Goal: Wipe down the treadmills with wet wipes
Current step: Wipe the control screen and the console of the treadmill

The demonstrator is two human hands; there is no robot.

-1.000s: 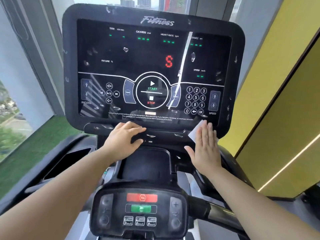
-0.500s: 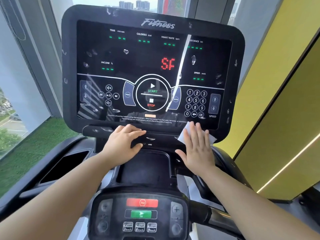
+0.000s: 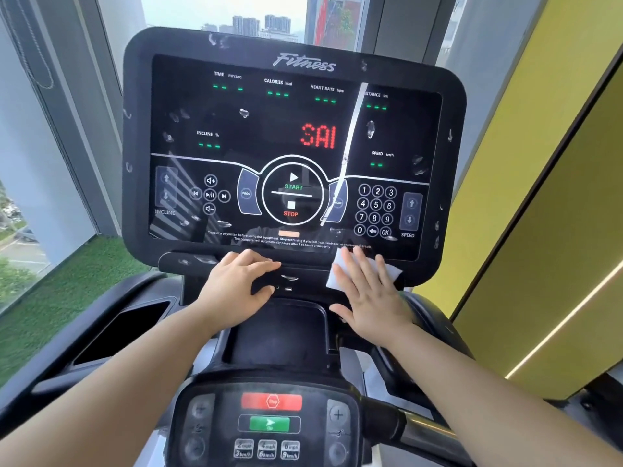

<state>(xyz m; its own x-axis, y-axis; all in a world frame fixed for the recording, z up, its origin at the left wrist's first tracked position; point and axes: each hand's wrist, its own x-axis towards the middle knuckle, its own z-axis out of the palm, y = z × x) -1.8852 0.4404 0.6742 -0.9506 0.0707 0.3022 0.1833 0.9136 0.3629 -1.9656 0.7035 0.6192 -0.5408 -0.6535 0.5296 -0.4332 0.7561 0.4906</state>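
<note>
Nearest me is the handlebar keypad (image 3: 269, 423) with its red stop and green go buttons. Beyond it my left hand (image 3: 236, 284) rests on the ledge (image 3: 183, 261) under the console, fingers nearly straight and holding nothing. My right hand (image 3: 367, 298) lies flat, fingers spread, pressing the white wet wipe (image 3: 333, 274) against the lower right edge of the treadmill console (image 3: 293, 146). Its display reads "SAI" in red.

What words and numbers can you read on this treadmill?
"Fitness": top rim of the treadmill console.
"TIME", "CALORIES", "HEART RATE", "INCLINE", "SPEED": its display.
"SAI": red lights.
"START", "STOP": round centre button.
"PROG": button beside it.
"0" to "9", "OK": keypad.
"Stop", "3km/h", "6km/h", "9km/h": handlebar panel.
Warning line below: "Consult a physician before using the equipment"; the rest is blurred.
</note>
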